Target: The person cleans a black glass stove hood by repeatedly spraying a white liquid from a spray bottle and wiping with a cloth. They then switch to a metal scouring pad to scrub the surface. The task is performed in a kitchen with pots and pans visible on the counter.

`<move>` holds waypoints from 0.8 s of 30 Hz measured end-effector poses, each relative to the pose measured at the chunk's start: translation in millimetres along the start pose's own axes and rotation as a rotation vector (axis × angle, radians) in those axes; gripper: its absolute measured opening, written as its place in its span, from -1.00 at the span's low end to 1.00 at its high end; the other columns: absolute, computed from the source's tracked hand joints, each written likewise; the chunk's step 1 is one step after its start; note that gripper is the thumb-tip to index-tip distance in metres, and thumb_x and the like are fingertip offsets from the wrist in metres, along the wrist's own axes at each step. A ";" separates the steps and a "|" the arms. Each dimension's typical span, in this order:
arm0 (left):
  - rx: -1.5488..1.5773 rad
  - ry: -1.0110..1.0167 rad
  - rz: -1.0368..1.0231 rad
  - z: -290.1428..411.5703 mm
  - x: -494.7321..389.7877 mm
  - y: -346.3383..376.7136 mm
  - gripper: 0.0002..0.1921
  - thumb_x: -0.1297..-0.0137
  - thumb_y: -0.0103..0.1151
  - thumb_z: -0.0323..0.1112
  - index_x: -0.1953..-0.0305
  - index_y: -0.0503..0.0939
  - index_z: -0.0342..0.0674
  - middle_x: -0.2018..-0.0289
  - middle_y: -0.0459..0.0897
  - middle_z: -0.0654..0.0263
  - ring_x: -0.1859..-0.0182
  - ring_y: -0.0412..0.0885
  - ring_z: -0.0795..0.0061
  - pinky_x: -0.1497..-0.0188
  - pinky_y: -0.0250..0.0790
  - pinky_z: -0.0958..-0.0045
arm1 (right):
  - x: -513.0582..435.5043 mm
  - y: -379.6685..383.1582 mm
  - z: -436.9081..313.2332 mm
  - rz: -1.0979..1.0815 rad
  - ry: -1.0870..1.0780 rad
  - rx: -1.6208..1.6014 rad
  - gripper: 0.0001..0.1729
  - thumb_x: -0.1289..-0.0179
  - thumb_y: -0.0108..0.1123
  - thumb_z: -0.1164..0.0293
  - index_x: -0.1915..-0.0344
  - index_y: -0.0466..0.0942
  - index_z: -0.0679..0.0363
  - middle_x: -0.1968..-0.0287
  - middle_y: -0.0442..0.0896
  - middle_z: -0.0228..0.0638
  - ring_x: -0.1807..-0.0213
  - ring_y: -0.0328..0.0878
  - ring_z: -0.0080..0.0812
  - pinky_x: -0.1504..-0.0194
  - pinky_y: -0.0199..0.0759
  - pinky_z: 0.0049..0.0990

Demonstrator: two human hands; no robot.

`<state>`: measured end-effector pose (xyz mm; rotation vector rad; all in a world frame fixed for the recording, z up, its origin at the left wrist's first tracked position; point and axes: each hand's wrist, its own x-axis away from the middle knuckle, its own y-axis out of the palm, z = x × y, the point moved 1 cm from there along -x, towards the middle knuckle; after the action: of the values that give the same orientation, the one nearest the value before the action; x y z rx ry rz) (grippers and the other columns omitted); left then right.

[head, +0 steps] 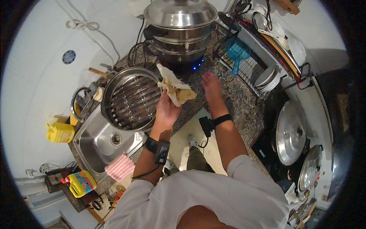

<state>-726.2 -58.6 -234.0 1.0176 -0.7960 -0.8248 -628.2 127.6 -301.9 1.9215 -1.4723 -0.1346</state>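
My left hand (168, 110) grips a crumpled whitish cloth or paper (171, 75) with a yellow-brown patch on it. Just left of that hand is a round metal steamer tier (106, 113) with a slotted bottom, resting partly over the sink. My right hand (212, 87) is over the granite counter, apart from the cloth, and nothing shows in it. Its fingers are slightly blurred and look loosely spread. Beyond both hands stands a stacked metal steamer (183, 35) with a domed lid (180, 14). Blue lights glow on the dark cooker base (183, 64) below it.
At left are a steel sink (94, 148), a pink striped cloth (120, 167) and yellow jugs (61, 132). A wire rack (243, 67) holds a blue strainer (238, 50) and bowls (268, 78). Large pan lids (291, 133) lie over a black stove (261, 148) at right.
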 end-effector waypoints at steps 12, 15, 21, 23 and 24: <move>-0.037 0.038 0.066 -66.7 -94.7 -49.3 -0.63 -0.39 -0.14 -0.41 -0.21 0.32 -0.22 -0.10 0.50 0.20 -0.14 0.50 0.24 -0.20 0.37 0.15 | -138.2 -1.2 13.2 -0.139 0.177 0.057 -0.21 -0.43 -0.32 -0.17 -0.44 0.02 0.11 -0.49 0.05 -0.31 -0.51 -0.07 -0.28 -0.42 -0.24 -0.10; -0.038 0.058 0.083 -69.3 -101.5 -47.2 -0.63 -0.41 -0.13 -0.39 -0.22 0.30 -0.21 -0.11 0.49 0.20 -0.14 0.50 0.23 -0.20 0.37 0.15 | -139.7 4.5 12.1 -0.160 0.189 0.065 -0.12 -0.38 -0.35 -0.27 -0.46 -0.03 0.10 -0.50 0.04 -0.32 -0.51 -0.08 -0.32 -0.41 -0.23 -0.13; -0.003 0.044 0.106 -70.5 -108.5 -43.8 -0.63 -0.42 -0.08 -0.33 -0.21 0.31 -0.22 -0.08 0.51 0.20 -0.11 0.51 0.24 -0.20 0.37 0.14 | -143.9 7.8 16.4 -0.099 0.186 0.195 0.02 -0.28 -0.37 -0.41 -0.47 -0.08 0.10 -0.46 0.13 -0.31 -0.48 -0.01 -0.34 -0.36 -0.18 -0.22; 0.016 0.032 0.080 -70.9 -108.2 -42.6 -0.61 -0.40 -0.07 -0.38 -0.23 0.29 -0.21 -0.10 0.50 0.22 -0.13 0.50 0.24 -0.20 0.37 0.13 | -148.2 6.7 19.1 -0.095 0.186 0.198 0.04 -0.25 -0.35 -0.43 -0.47 -0.07 0.10 -0.44 0.17 -0.29 -0.43 0.08 -0.32 -0.34 -0.16 -0.22; -0.002 0.040 0.075 -71.8 -107.6 -41.6 -0.61 -0.40 -0.06 -0.38 -0.22 0.30 -0.21 -0.09 0.50 0.22 -0.12 0.50 0.24 -0.20 0.37 0.13 | -150.7 4.2 19.1 -0.083 0.209 0.196 0.05 -0.24 -0.33 -0.43 -0.46 -0.06 0.10 -0.43 0.19 -0.27 -0.40 0.12 -0.31 -0.34 -0.15 -0.22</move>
<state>-722.5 50.9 -314.4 0.9938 -0.7944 -0.7395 -693.1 251.0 -362.2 2.0830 -1.3067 0.1749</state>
